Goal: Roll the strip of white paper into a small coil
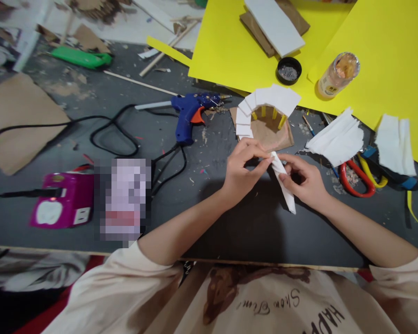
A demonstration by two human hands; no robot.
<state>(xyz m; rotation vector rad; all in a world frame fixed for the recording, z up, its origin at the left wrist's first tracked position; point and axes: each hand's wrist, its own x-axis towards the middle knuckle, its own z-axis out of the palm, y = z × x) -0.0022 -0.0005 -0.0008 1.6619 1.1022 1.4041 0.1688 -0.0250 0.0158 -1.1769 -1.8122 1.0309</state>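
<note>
A narrow folded strip of white tissue slants between my hands above the dark table. My left hand pinches its upper end between thumb and fingertips. Lower down, my right hand grips the strip's right side with thumb and fingers. Just beyond my left hand lies a cardboard piece with a curved row of white card tiles and short yellow posts. Pleated white tissue rests to the right of it, and another tissue piece lies farther right.
A blue glue gun lies to the left, its cord trailing toward a purple power block. Red-handled scissors sit at right. An open glass jar and black lid stand on yellow card. A green cutter lies back left.
</note>
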